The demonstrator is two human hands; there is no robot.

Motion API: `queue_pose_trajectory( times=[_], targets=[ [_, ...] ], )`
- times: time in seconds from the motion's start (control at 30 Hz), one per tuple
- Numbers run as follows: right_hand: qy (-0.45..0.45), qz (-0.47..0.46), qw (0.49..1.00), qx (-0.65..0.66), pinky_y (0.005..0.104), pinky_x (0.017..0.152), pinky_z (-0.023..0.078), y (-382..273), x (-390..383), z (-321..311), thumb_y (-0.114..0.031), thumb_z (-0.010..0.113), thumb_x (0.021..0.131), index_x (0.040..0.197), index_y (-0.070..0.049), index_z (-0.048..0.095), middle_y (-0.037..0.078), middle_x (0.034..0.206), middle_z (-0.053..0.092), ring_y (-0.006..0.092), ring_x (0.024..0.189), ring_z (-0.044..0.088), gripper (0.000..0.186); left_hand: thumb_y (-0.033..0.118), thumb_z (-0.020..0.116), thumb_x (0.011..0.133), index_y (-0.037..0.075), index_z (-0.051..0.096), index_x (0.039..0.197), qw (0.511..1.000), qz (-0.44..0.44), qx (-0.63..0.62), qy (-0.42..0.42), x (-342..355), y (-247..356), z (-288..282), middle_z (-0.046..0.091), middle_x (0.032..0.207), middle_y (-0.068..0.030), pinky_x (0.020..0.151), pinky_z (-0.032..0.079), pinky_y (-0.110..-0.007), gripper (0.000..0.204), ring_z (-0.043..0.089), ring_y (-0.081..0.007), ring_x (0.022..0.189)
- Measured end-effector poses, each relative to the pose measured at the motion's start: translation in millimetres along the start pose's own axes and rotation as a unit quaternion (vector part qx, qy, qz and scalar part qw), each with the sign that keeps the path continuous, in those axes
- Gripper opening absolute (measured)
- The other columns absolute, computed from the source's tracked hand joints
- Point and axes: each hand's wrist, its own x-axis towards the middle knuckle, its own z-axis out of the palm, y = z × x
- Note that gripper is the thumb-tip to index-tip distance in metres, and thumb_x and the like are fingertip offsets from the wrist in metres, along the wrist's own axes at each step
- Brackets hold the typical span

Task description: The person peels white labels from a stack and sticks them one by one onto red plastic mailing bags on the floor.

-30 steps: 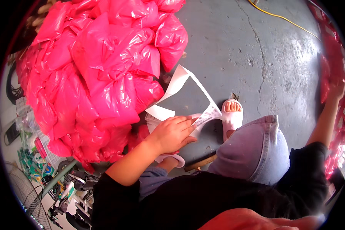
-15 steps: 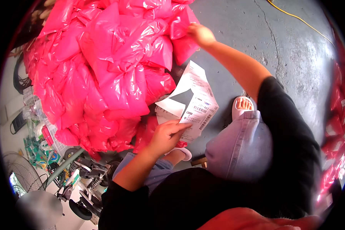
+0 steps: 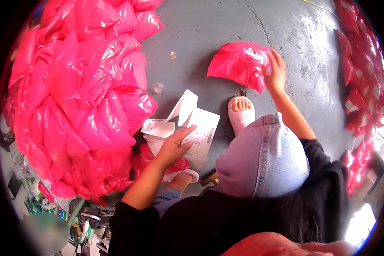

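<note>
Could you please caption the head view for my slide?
Right hand holds a pink bag on the floor; left hand presses paper labels.

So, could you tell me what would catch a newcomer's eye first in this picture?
First the big heap of bright pink bags filling the left side on the grey concrete floor. Then the single pink bag lying apart at upper centre, with the right hand on its edge, and the white paper slips in the middle under the left hand.
</note>
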Motion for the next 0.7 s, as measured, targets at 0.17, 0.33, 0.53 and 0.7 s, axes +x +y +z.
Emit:
queue_pose_trajectory(
  times=[0.17, 0.33, 0.53, 0.7],
  targets=[
    [-0.144, -0.107, 0.975, -0.128, 0.0536, 0.100, 0.013, -50.8, 8.7, 50.5, -0.053, 0.053, 0.071, 0.127, -0.009, 0.037, 0.011, 0.136, 0.028, 0.0294, 0.127, 0.021, 0.073, -0.009, 0.048, 0.076, 0.004, 0.033, 0.130, 0.998, -0.017, -0.030, -0.045, 24.6, 5.4, 9.3, 0.043, 0.122, -0.0071, 0.093, 0.033, -0.026, 0.057, 0.043, -0.0142, 0.110],
    [-0.250, -0.150, 0.946, -0.141, 0.0599, 0.098, 0.002, -47.0, -68.3, 38.4, -0.068, 0.044, 0.066, 0.131, -0.009, 0.031, 0.011, 0.140, 0.020, 0.0326, 0.130, 0.013, 0.089, -0.009, 0.049, 0.075, 0.002, 0.028, 0.131, 0.993, -0.022, -0.114, -0.018, 20.5, 8.1, 13.8, 0.039, 0.126, -0.0095, 0.094, 0.032, -0.027, 0.061, 0.042, -0.0147, 0.112],
    [-0.189, -0.088, 0.968, -0.139, 0.0616, 0.097, 0.003, -54.9, 6.9, 69.5, -0.071, 0.045, 0.064, 0.135, -0.013, 0.020, 0.011, 0.141, 0.015, 0.0302, 0.131, 0.008, 0.095, -0.012, 0.048, 0.072, 0.005, 0.019, 0.135, 0.995, 0.052, -0.088, -0.015, 58.0, 4.4, 25.2, 0.033, 0.132, -0.0105, 0.098, 0.027, -0.030, 0.071, 0.035, -0.0164, 0.119],
    [-0.271, -0.076, 0.885, 0.372, 0.0348, 0.096, 0.030, -81.5, 5.2, 21.1, -0.029, 0.047, 0.086, 0.119, -0.004, 0.046, 0.016, 0.121, 0.044, 0.0276, 0.116, 0.039, 0.041, -0.014, 0.045, 0.070, 0.014, -0.002, 0.138, 0.980, 0.133, -0.147, -0.007, 72.5, 17.3, 26.1, 0.030, 0.133, -0.0118, 0.096, 0.027, -0.027, 0.087, 0.034, -0.0171, 0.120]
  ],
)
